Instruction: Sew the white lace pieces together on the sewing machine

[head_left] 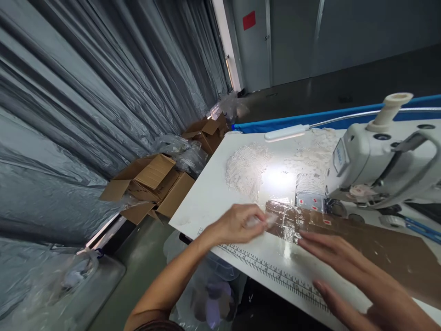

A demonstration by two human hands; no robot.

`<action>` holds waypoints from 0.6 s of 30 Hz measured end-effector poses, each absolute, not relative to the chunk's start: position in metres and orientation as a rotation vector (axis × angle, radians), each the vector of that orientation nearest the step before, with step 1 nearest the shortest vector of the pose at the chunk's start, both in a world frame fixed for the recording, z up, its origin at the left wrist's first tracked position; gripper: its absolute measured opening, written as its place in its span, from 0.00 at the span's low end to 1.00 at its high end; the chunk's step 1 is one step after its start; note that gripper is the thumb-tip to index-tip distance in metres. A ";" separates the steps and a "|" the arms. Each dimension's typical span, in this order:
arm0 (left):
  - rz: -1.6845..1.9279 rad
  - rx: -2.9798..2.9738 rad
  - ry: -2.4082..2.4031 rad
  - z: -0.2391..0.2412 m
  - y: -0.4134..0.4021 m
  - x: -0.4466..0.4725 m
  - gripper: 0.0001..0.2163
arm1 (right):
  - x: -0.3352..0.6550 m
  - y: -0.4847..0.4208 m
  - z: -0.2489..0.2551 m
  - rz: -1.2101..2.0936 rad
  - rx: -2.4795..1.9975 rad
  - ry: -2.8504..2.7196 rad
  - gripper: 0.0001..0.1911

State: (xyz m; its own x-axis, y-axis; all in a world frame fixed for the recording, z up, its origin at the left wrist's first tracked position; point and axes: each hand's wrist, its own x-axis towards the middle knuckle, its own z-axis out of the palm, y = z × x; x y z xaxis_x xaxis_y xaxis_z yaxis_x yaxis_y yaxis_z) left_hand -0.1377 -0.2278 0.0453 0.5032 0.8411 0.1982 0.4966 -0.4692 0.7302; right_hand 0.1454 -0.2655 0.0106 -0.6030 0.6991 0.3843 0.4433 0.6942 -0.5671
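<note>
My left hand [237,224] pinches a small pale piece of fabric [267,220] at the near edge of the white sewing table [206,197]. My right hand [358,280] lies flat with fingers spread on a clear plastic sheet [292,230] and brown taped patch [379,243]. White lace pieces [246,170] lie further back under the lamp's glare. The sewing machine [382,161] stands to the right of both hands.
A printed ruler [275,273] runs along the table's front edge. A white LED lamp [287,132] hangs over the table. Open cardboard boxes [151,184] and plastic bags sit on the floor left, against grey plastic sheeting. A clear bin [210,294] sits under the table.
</note>
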 end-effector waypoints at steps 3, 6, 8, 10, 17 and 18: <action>0.602 2.132 0.882 0.057 -0.238 -0.097 0.07 | 0.153 -0.264 0.001 0.752 -1.032 -2.297 0.39; 0.621 2.056 0.778 0.066 -0.241 -0.074 0.07 | 0.161 -0.264 -0.005 1.010 -1.138 -2.227 0.38; 0.619 1.971 0.820 0.069 -0.238 -0.071 0.08 | 0.167 -0.261 -0.008 1.140 -1.153 -2.171 0.34; 0.640 1.865 0.885 0.068 -0.232 -0.074 0.10 | 0.172 -0.256 -0.007 1.201 -1.064 -2.148 0.29; 0.663 1.795 1.132 0.044 -0.199 -0.089 0.12 | 0.171 -0.220 0.001 1.063 -0.999 -2.169 0.20; 0.637 1.829 1.176 0.041 -0.194 -0.090 0.12 | 0.170 -0.215 0.002 1.018 -1.056 -2.176 0.20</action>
State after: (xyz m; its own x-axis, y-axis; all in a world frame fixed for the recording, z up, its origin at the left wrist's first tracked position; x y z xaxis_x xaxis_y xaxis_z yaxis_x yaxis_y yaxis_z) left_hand -0.0902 -0.1938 0.0411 0.4284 0.9032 -0.0258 0.4713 -0.1990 0.8592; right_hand 0.1699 -0.2154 0.0019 -0.5665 0.8155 0.1184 0.4321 0.4163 -0.8000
